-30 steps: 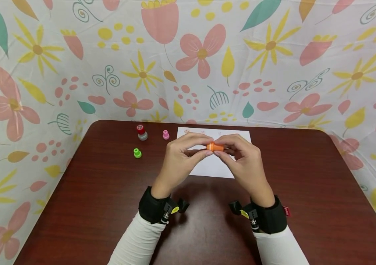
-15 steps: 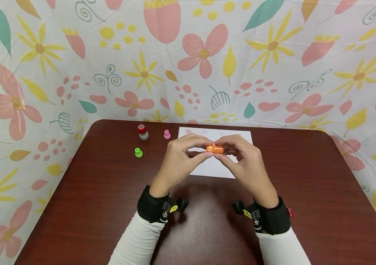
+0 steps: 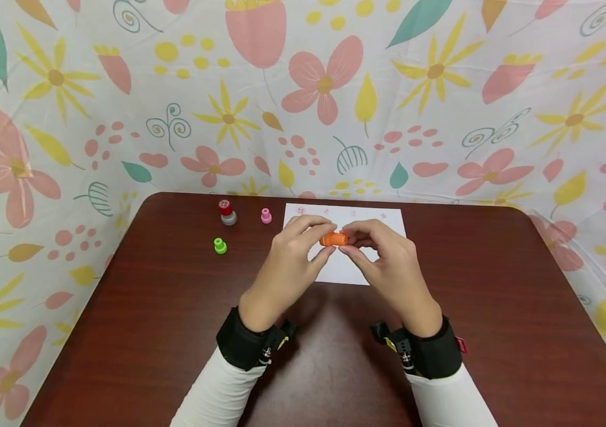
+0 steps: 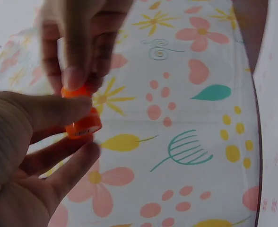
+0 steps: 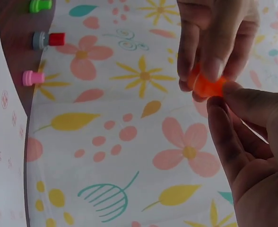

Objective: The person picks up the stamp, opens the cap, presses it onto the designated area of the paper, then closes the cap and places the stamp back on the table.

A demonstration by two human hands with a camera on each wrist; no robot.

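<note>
A small orange stamp (image 3: 333, 239) is held level between the two hands, above a white sheet of paper (image 3: 343, 273). My left hand (image 3: 287, 261) pinches its left end between thumb and fingers. On the other end, the thumb and fingertips of my right hand (image 3: 392, 261) grip it. The left wrist view shows the orange stamp (image 4: 82, 124) with a wider end near the left fingers; the fingers cover much of its body. In the right wrist view, too, both hands touch the orange stamp (image 5: 206, 86).
Left of the paper stand a red-and-grey stamp (image 3: 227, 213), a pink stamp (image 3: 266, 216) and a green stamp (image 3: 220, 245). Several faint red prints (image 3: 327, 211) line the paper's far edge. A flower-patterned cloth (image 3: 324, 142) hangs behind the brown table (image 3: 121, 332).
The orange stamp has shifted a little to the left and turned slightly in the fingers. My left hand's fingers have spread and its wrist has turned. The other stamps have stayed put.
</note>
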